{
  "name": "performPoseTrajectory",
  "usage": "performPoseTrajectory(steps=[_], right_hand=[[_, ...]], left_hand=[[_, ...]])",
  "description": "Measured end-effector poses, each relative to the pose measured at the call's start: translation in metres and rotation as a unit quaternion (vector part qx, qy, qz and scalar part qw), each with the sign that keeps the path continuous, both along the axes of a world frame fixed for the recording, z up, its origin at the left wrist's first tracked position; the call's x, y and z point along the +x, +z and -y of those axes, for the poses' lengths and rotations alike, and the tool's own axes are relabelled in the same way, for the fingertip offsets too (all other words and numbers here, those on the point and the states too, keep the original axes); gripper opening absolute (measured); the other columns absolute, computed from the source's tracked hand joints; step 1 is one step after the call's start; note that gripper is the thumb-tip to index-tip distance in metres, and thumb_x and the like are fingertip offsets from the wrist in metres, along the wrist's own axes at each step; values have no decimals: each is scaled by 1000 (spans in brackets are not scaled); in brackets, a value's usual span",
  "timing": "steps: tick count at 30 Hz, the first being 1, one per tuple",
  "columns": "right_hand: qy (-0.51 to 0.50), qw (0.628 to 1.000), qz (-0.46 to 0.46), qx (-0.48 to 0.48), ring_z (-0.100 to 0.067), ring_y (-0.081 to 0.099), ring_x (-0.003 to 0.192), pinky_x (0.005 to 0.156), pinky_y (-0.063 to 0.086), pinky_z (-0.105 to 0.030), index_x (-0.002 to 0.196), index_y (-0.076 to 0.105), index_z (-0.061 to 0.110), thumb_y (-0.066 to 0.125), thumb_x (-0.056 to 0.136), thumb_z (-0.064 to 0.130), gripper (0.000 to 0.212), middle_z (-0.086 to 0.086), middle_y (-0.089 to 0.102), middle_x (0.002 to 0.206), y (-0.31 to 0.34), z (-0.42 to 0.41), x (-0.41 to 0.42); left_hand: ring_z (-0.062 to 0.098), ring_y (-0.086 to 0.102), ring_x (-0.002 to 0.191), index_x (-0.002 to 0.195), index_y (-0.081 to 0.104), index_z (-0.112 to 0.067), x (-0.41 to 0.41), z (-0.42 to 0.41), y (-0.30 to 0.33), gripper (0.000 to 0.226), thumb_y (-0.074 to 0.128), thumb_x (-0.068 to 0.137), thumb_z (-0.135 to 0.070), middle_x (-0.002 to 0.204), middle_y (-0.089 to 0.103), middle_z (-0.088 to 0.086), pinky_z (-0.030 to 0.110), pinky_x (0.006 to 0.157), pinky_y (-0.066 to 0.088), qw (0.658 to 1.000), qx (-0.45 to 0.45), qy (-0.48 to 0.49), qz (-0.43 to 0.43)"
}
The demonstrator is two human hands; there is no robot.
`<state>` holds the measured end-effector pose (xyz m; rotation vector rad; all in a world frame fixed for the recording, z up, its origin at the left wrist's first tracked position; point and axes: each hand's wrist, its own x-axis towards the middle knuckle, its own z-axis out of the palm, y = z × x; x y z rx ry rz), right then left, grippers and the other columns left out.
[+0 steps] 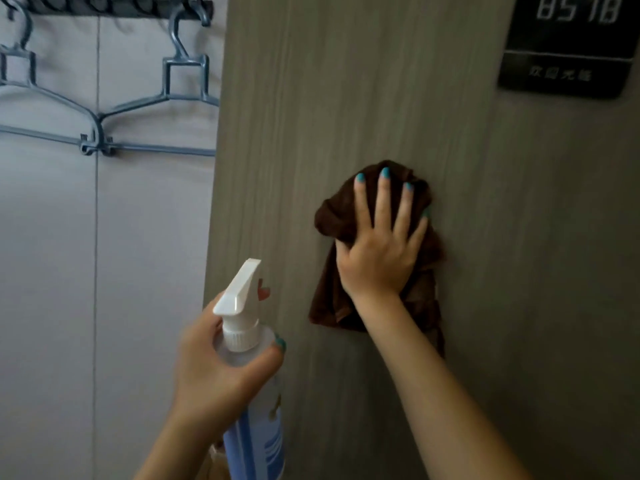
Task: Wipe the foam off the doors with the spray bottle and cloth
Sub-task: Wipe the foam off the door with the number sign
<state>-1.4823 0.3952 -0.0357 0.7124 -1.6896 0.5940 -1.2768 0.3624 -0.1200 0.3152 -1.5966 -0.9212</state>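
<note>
Grey wood-grain door (346,98) with black room-number plate (568,43) at upper right, grey hangers (104,112) on pale wall to its left; right hand (381,247) splayed flat, pressing brown cloth (346,216) against door; left hand (214,368) wrapped around clear spray bottle (249,358), nozzle toward door.

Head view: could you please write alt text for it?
A right hand presses a brown cloth flat against a wood-grain door, while the left hand holds a spray bottle. Grey hangers hang at left.
</note>
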Motion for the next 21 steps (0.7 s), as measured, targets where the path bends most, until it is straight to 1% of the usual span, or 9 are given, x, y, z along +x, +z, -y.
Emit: performPoseTrajectory(steps=[2, 4, 6, 8, 11, 13, 16, 18, 21], right_hand=[[9, 1000, -19, 20, -35, 17, 150, 114, 16, -61, 156, 26, 29, 41, 86, 59, 77, -4, 21, 164, 3, 25, 16], [27, 999, -35, 27, -36, 17, 149, 115, 12, -61, 156, 29, 25, 40, 86, 64, 80, -7, 22, 163, 8, 46, 30], [42, 997, -56, 39, -37, 17, 149, 115, 9, -61, 155, 30, 22, 35, 88, 65, 80, -9, 23, 162, 11, 63, 42], [43, 994, -77, 64, -36, 16, 149, 116, 7, -60, 156, 28, 21, 31, 89, 61, 78, -9, 23, 163, 12, 78, 50], [61, 988, -110, 93, -34, 17, 149, 117, 8, -58, 155, 25, 19, 40, 88, 52, 76, -9, 26, 161, 13, 89, 54], [87, 980, -143, 109, -33, 22, 148, 118, 9, -56, 149, 32, 20, 51, 86, 45, 71, -9, 33, 159, 14, 88, 49], [76, 974, -174, 126, -33, 28, 145, 116, 8, -60, 144, 47, 31, 55, 87, 48, 60, -6, 38, 157, 16, 74, 36], [47, 978, -161, 122, -35, 26, 146, 113, 6, -65, 145, 45, 40, 49, 88, 54, 59, -2, 36, 158, 16, 57, 26], [16, 987, -130, 98, -35, 23, 147, 112, 8, -68, 146, 40, 45, 48, 88, 57, 60, 0, 31, 160, 11, 25, 8]], left_hand=[[-5, 63, 73, 84, 58, -30, 10, 14, 1, 47, 83, 65, 5, 83, 66, -27, 6, 55, 47, 1000, 15, -14, -3], [-2, 63, 68, 80, 60, -27, 17, 25, 6, 39, 86, 60, -7, 86, 66, -19, 9, 51, 45, 999, 14, -32, -14], [0, 63, 66, 74, 65, -33, 21, 34, 15, 34, 84, 55, -12, 86, 66, -14, 9, 50, 45, 998, 18, -49, -21], [6, 65, 72, 76, 67, -36, 25, 45, 24, 31, 78, 51, -21, 83, 67, -12, 10, 53, 48, 998, 19, -63, -24], [16, 63, 75, 83, 59, -21, 27, 61, 32, 45, 69, 45, -44, 84, 66, -6, 18, 54, 52, 998, -5, -61, -21], [17, 63, 71, 86, 58, -16, 29, 69, 35, 49, 65, 49, -48, 83, 64, -4, 23, 55, 53, 998, -29, -52, -13], [14, 63, 69, 86, 57, -16, 31, 69, 37, 48, 65, 53, -49, 79, 64, -7, 28, 60, 51, 998, -37, -48, -9], [10, 64, 71, 86, 57, -21, 32, 69, 34, 45, 65, 52, -50, 80, 66, -16, 27, 60, 48, 998, -26, -53, -1], [4, 65, 81, 95, 59, -29, 34, 71, 28, 49, 65, 51, -50, 94, 67, -26, 26, 66, 47, 997, -10, -74, 1]])
